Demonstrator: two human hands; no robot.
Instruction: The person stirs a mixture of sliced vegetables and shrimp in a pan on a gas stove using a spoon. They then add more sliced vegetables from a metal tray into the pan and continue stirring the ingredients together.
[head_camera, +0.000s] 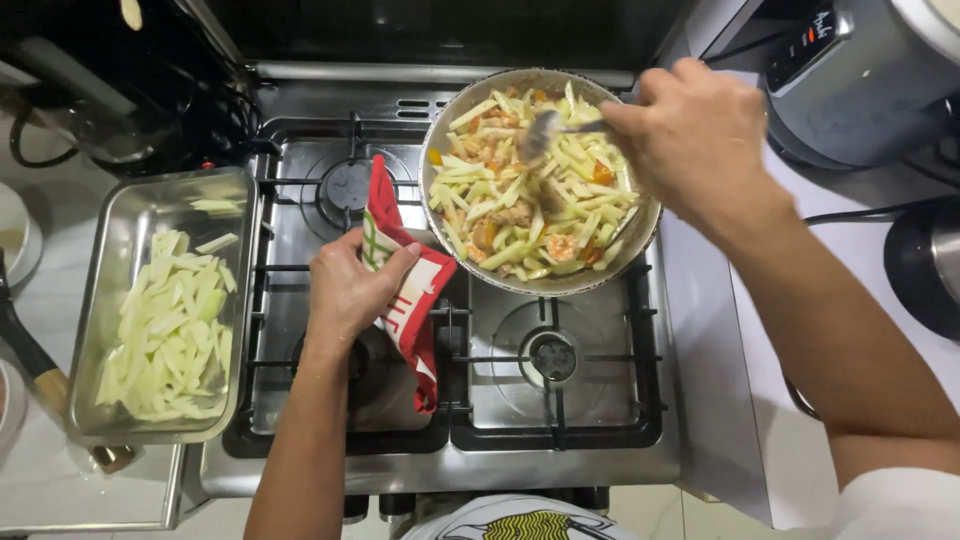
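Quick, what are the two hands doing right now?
Left hand: closed on a red and white cloth beside the pan.
Right hand: closed on a metal spoon in the pan's food.

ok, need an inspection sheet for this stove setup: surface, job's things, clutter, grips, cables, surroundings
Surface: steel gas stove, four burners, front right burner bare.
Job's things: pan of pale vegetable strips with shrimp and orange pieces, on the rear right burner; spoon in the food; red and white cloth at the pan's left edge.
Clutter: steel tray of pale strips left of the stove; wooden-handled utensil beside it.
Grips: left hand clutches the cloth; right hand holds the spoon.
Cables: black cords at right.
Surroundings: grey appliance rear right, dark one at right edge.
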